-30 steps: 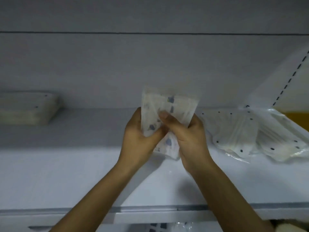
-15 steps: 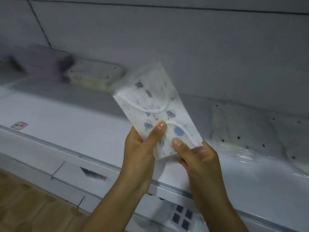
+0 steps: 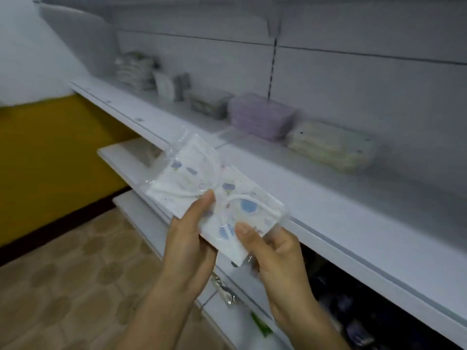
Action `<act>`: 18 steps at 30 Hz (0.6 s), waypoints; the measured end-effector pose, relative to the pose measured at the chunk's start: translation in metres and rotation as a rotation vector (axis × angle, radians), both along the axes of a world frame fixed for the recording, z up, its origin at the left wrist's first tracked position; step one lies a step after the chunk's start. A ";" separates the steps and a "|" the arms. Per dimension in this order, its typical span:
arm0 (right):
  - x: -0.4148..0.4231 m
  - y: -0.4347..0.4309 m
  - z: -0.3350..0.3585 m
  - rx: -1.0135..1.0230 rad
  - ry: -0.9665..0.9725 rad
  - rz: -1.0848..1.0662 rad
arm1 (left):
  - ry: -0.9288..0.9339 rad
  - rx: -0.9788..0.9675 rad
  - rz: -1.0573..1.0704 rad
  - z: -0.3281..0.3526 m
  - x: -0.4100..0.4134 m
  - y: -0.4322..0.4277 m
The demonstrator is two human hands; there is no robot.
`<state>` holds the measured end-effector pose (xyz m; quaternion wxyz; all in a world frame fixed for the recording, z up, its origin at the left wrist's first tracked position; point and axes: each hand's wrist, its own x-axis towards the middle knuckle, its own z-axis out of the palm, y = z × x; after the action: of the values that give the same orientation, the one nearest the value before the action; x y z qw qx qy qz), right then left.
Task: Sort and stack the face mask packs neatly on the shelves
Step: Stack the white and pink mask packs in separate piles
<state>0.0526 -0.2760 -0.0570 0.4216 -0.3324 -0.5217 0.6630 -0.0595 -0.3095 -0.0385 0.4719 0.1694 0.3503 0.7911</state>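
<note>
Both hands hold a clear-wrapped pack of white face masks with blue prints (image 3: 202, 188) in front of the white shelf (image 3: 341, 223). My left hand (image 3: 188, 246) pinches its lower left edge, thumb on top. My right hand (image 3: 275, 256) grips its lower right corner. Along the back of the shelf sit stacks of mask packs: a cream stack (image 3: 333, 147), a purple stack (image 3: 260, 116), a grey-green stack (image 3: 209, 103), and a taller pile (image 3: 134, 69) at the far left.
An upright white pack and a grey pack (image 3: 171, 85) stand between the stacks. Lower shelves (image 3: 126, 160) jut out beneath, with dark packaged goods (image 3: 353, 311) under the main shelf. A tiled floor (image 3: 63, 274) and yellow wall (image 3: 50, 152) lie to the left.
My view has swung left along the shelf, bringing more stacks into sight. The printed pack has tilted flatter in both hands and stays gripped.
</note>
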 end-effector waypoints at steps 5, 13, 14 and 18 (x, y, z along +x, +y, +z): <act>-0.081 -0.006 0.007 0.154 -0.165 0.071 | 0.133 0.012 0.258 0.004 -0.129 -0.050; -0.188 0.002 -0.003 0.203 -0.130 0.234 | -0.153 0.190 0.153 -0.012 -0.207 -0.056; -0.201 0.007 -0.006 0.218 -0.126 0.252 | -0.221 0.191 0.137 -0.011 -0.215 -0.049; -0.247 0.035 -0.007 0.181 -0.038 0.260 | -0.327 0.142 0.155 -0.006 -0.257 -0.013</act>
<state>-0.1945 -0.2408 -0.0643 0.3505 -0.2354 -0.6258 0.6558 -0.3163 -0.3225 -0.0447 0.4472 0.0441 0.2242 0.8648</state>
